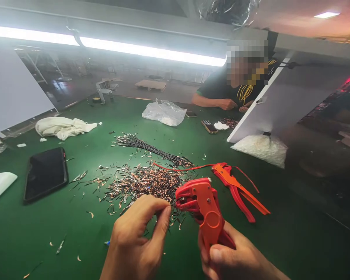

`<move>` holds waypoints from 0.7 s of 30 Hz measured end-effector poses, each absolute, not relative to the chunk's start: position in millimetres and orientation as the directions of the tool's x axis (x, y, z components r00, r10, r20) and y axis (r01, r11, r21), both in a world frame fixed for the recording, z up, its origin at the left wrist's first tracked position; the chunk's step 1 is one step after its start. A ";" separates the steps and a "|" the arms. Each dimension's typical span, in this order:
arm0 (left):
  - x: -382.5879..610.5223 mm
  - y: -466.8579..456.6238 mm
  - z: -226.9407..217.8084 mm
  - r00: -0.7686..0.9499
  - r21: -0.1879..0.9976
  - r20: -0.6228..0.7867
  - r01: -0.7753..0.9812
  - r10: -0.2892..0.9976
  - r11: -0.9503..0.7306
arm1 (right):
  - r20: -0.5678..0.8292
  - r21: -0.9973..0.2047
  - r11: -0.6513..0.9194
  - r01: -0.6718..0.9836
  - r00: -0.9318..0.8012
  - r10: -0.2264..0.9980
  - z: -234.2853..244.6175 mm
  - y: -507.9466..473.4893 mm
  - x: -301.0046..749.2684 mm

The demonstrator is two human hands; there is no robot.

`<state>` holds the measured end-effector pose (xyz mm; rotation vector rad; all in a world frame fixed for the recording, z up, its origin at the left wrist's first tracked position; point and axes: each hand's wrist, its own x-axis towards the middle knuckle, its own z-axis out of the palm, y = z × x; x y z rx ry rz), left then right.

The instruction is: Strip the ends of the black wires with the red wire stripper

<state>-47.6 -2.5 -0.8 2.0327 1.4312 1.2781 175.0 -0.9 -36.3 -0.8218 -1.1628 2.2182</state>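
My right hand (230, 254) is wrapped round the handles of a red and orange wire stripper (208, 206), its jaws pointing left. My left hand (142, 229) pinches thumb against forefinger at those jaws, on a thin dark wire (173, 203) that runs into them; most of the wire is hidden by the fingers. Just beyond both hands lies a heap of short wire scraps (146, 181), black and copper-coloured. Behind the heap rests a bundle of black wires (151, 148) with bare ends.
A second wire stripper (233, 186) lies to the right, a red cord at its head. A black phone (46, 175) and white cloth (64, 127) are on the left of the green table. Farther back are a plastic bag (165, 112), another phone (209, 126) and a person (221, 91) by a white panel (259, 93).
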 end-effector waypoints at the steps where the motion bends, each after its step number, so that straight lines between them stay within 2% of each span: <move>1: -49.3 -2.3 0.1 0.109 0.685 0.476 0.576 0.873 -0.446 | -0.264 -0.864 -0.488 -0.129 -0.709 0.655 -33.1 -0.3 175.7; 4: -54.6 -1.6 2.3 0.172 0.645 0.493 0.586 0.852 -0.492 | -0.232 -0.888 -0.446 -0.108 -0.733 0.639 -25.9 1.0 177.6; 9: -60.5 0.5 3.7 0.225 0.542 0.549 0.637 0.805 -0.548 | -0.241 -0.870 -0.479 -0.118 -0.746 0.620 -22.2 2.1 179.1; 16: -65.1 3.9 9.2 0.307 0.488 0.580 0.610 0.754 -0.624 | -0.337 -0.831 -0.551 -0.083 -0.712 0.616 -24.0 -1.8 181.6; 21: -70.7 4.8 10.9 0.377 0.427 0.567 0.626 0.732 -0.653 | -0.464 -0.794 -0.606 -0.048 -0.596 0.656 -28.8 -8.3 183.4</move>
